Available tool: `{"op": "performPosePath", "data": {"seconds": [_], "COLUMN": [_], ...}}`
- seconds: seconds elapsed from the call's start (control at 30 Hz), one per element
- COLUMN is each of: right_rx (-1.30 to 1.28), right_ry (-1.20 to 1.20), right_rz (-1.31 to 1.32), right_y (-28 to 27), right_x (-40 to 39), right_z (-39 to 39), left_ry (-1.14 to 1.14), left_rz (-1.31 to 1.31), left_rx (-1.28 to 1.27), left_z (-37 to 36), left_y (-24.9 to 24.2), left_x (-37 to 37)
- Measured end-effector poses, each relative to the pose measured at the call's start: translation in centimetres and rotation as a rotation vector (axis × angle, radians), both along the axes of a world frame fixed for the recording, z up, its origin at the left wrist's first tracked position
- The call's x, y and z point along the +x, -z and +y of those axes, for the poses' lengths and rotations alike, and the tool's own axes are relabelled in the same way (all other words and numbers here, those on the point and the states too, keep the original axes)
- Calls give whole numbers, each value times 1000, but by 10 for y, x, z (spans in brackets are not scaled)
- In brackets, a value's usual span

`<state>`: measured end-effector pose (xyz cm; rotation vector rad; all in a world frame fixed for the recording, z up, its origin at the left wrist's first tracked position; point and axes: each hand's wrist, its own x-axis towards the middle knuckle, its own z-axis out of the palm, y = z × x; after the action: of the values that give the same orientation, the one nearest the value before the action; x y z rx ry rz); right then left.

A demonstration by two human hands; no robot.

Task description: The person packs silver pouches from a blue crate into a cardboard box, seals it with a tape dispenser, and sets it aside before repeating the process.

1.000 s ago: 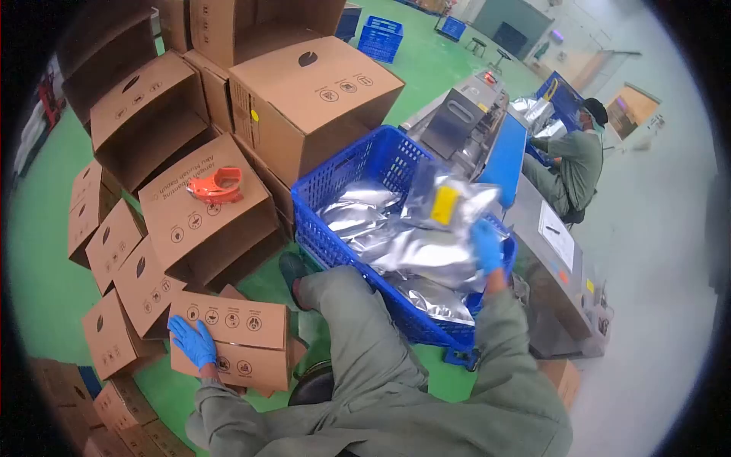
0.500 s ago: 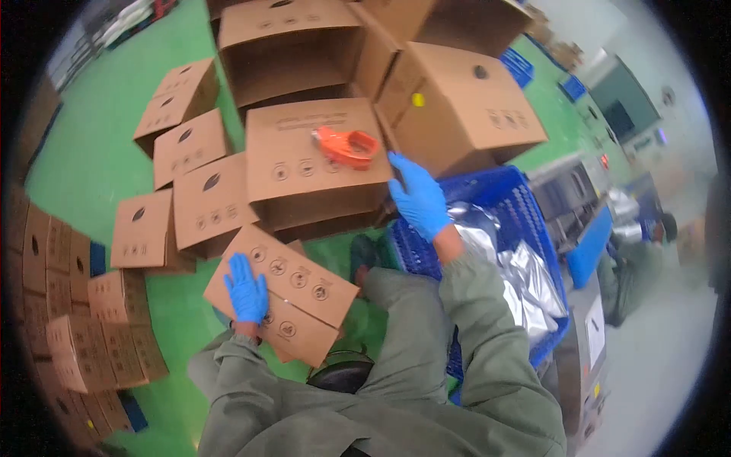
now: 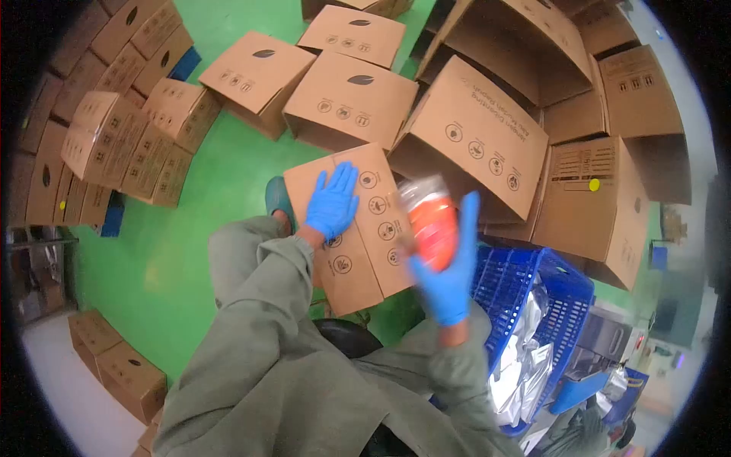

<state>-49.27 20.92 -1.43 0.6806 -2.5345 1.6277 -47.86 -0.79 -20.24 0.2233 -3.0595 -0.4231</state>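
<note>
My left hand, in a blue glove, lies flat with fingers stretched on the carton in front of me. That carton's flaps are folded closed along a middle seam, with round printed symbols beside it. My right hand, gloved too and blurred by motion, grips an orange tape dispenser with a clear roll at its far end. The dispenser is close to the carton's right edge, and part of its handle is hidden by the hand.
To my right stands a blue crate holding silver foil bags. An open carton is ahead, with other cartons around it. Stacked cartons line the left. A person sits at the lower right.
My right hand has taken the tape dispenser off the open carton's top and brought it to the carton before me. My left hand stays on that carton. The view has turned.
</note>
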Motion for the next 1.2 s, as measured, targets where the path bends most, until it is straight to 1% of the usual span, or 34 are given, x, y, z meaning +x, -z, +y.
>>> {"op": "performPosePath", "data": {"seconds": [0.03, 0.1, 0.13, 0.2, 0.23, 0.27, 0.3, 0.33, 0.4, 0.43, 0.5, 0.53, 0.57, 0.6, 0.63, 0.7, 0.73, 0.8, 0.83, 0.87, 0.9, 0.93, 0.97, 1.0, 1.03, 1.1, 1.17, 1.2], "right_rx": [193, 616, 612, 446, 446, 431, 408, 399, 346, 339, 424, 420, 380, 343, 342, 335, 335, 355, 366, 414, 464, 472, 485, 530, 572, 578, 595, 602], "right_ry": [-14, -97, -94, -6, 1, -9, -22, -17, 1, 1, -24, -32, -21, -10, -15, 10, 2, -64, -75, -92, -108, -117, -131, -165, -194, -202, -218, -212], "right_rz": [116, -234, -227, -381, -385, -295, -185, -164, -57, -50, -191, -183, -145, -106, -99, -94, -92, -177, -175, -214, -253, -254, -256, -314, -373, -379, -391, -420], "right_y": [25, 100, 103, 105, 112, 121, 128, 132, 139, 133, 124, 125, 126, 125, 125, 119, 114, 101, 92, 82, 77, 79, 79, 79, 80, 87, 92, 92], "right_x": [27, 74, 83, 88, 99, 104, 98, 101, 107, 106, 108, 108, 109, 109, 108, 106, 100, 88, 78, 65, 51, 39, 25, 11, 0, -6, -8, -7], "right_z": [-1, 4, 11, 17, 27, 35, 38, 43, 46, 45, 46, 44, 45, 46, 45, 40, 34, 20, 9, -8, -25, -41, -56, -71, -82, -91, -98, -99], "left_ry": [0, 5, 19, 17, 25, 35, 114, 196, 12, 13, -136, -141, -82, -18, -17, -115, -120, -129, -85, -46, -168, -418, -401, -383, -396, -212, -230, -232], "left_rz": [13, 31, 10, 13, 17, 33, -18, -77, -441, -434, -795, -783, -765, -744, -735, -582, -575, -314, -196, 102, 72, 56, -49, -152, -152, -166, -296, -311], "left_rx": [-2, -7, -11, -30, -42, -59, 229, 519, 808, 801, 1497, 1495, 1618, 1741, 1742, 1789, 1791, 1415, 933, 550, 230, 987, 1000, 1010, 1018, 549, 353, 364], "left_z": [0, 4, 6, 2, 9, 14, 10, 11, 22, 24, 24, 23, 24, 26, 26, 26, 17, -11, -37, -81, -113, -149, -165, -179, -185, -195, -184, -180], "left_y": [1, 1, 1, -4, -5, -9, -20, -30, -68, -66, -46, -34, -21, -26, -31, -45, -47, -50, -80, -39, -64, -51, -52, -47, -36, -6, 44, 64], "left_x": [-1, -1, -1, -7, -1, -2, -3, 6, 23, 28, 43, 44, 44, 44, 43, 43, 37, 11, -13, -51, -80, -102, -117, -127, -131, -141, -143, -141]}}
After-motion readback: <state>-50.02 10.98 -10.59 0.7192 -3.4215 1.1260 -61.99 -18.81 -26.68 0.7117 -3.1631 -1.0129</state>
